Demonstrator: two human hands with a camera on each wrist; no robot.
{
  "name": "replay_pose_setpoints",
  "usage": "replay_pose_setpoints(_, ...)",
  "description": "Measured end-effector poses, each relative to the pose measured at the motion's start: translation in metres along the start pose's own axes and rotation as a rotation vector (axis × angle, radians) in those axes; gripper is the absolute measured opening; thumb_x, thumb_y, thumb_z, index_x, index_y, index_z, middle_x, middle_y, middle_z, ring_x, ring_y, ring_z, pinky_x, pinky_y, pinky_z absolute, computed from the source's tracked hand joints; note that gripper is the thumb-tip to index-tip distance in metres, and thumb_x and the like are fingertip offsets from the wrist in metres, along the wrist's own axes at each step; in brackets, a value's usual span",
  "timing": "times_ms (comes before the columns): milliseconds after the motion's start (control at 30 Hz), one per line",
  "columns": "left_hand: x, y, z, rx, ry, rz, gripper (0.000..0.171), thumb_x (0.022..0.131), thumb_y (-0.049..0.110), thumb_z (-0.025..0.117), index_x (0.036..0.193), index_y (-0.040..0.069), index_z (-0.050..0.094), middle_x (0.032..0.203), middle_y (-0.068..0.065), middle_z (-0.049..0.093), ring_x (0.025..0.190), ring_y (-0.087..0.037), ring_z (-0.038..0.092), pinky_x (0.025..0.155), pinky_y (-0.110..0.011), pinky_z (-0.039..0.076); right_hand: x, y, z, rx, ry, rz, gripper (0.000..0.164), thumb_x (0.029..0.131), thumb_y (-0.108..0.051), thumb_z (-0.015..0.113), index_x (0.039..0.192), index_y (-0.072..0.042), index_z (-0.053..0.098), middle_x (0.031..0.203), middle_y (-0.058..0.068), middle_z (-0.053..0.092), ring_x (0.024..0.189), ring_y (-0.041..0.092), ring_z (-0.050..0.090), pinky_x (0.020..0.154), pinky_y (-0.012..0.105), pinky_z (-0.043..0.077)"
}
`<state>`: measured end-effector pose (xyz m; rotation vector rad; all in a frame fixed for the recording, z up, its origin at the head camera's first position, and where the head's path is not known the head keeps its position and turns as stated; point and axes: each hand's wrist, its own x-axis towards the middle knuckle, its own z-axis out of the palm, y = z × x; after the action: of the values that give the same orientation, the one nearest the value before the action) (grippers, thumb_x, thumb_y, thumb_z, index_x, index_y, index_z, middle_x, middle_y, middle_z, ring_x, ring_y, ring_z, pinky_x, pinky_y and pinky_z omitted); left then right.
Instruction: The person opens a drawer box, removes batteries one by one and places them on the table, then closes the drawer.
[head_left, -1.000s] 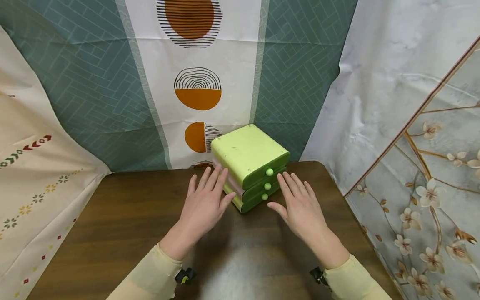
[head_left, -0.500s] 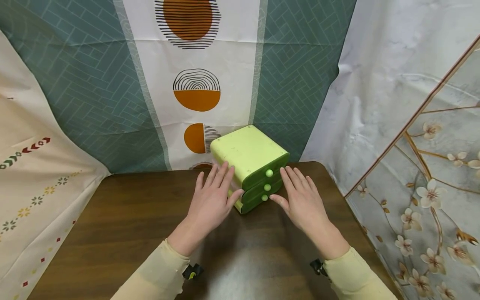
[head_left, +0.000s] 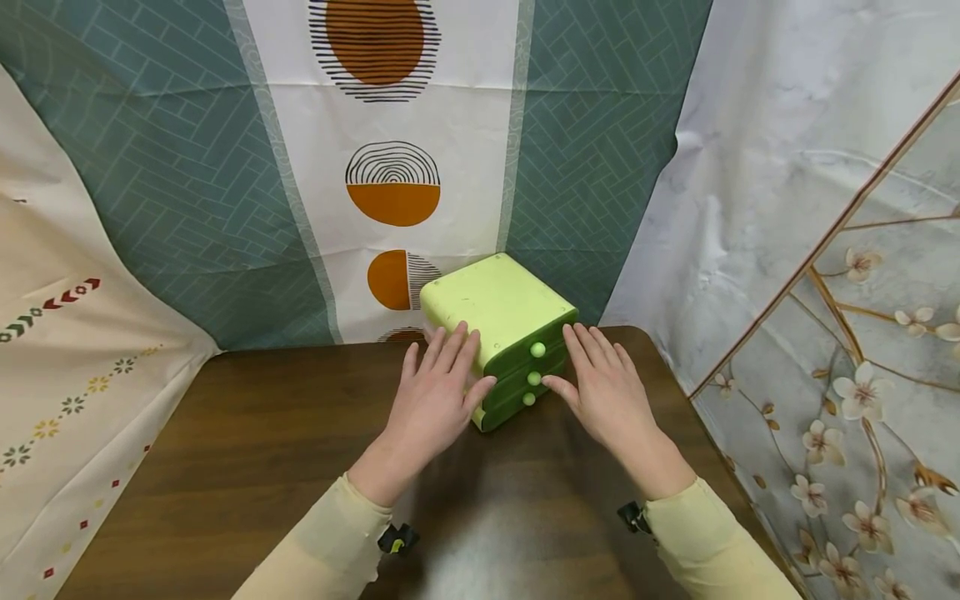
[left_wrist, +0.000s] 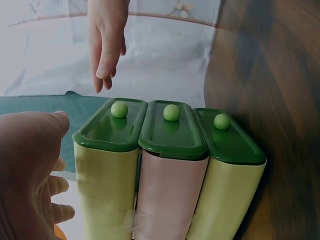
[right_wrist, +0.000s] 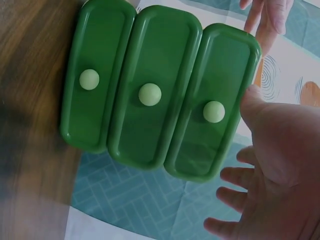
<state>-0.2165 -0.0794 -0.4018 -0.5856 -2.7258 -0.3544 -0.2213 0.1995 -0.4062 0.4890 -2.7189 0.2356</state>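
A small three-drawer cabinet (head_left: 498, 304) stands turned at an angle near the back of the table. Its top and bottom tiers are yellow-green and the middle one is pink, as the left wrist view shows. All three dark green drawer fronts (right_wrist: 155, 75) are closed, each with a round light green knob (right_wrist: 150, 94). My left hand (head_left: 435, 404), fingers straight, hovers by the cabinet's left side and overlaps it in the head view. On the other side my right hand (head_left: 607, 387) is held with straight fingers, thumb tip near the middle knob. Neither hand holds anything.
The dark brown wooden table (head_left: 262, 467) extends left and in front of the cabinet. A patterned cloth (head_left: 405, 117) hangs right behind it. A floral white cloth (head_left: 840, 350) borders the right side, and a cream cloth (head_left: 82, 333) the left.
My left hand has moved right and forward, closer to the cabinet's side. The right hand has shifted slightly forward. The cabinet stays in place.
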Motion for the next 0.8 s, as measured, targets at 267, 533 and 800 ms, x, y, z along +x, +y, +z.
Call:
replay_pose_setpoints(267,0.004,0.001,0.005,-0.004,-0.012,0.000,0.072,0.116,0.055,0.050,0.174,0.016,0.038,0.180,-0.009,0.031,0.166,-0.039,0.026,0.129,-0.071,0.018,0.011,0.006,0.004,0.006,-0.010,0.008,0.089,0.109,-0.053,0.066,0.173,0.000,0.034,0.172,0.026,0.039,0.160,0.046,0.035,0.128,0.065,0.028)
replay_pose_setpoints(533,0.007,0.001,0.010,0.008,-0.017,0.000,0.072,0.116,0.057,0.048,0.174,0.017,0.038,0.180,-0.008,0.031,0.166,-0.039,0.026,0.129,-0.071,0.019,0.018,0.009,0.007,0.021,-0.001,0.004,0.087,0.109,-0.052,0.066,0.172,0.000,0.034,0.171,0.026,0.041,0.158,0.047,0.038,0.127,0.065,0.030)
replay_pose_setpoints(800,0.009,0.000,0.012,0.014,-0.011,0.003,0.069,0.116,0.055,0.049,0.175,0.019,0.038,0.180,-0.008,0.032,0.165,-0.039,0.027,0.128,-0.071,0.021,0.029,0.014,0.005,0.024,0.032,-0.005,0.084,0.109,-0.048,0.069,0.169,0.002,0.039,0.169,0.028,0.044,0.156,0.048,0.041,0.124,0.066,0.034)
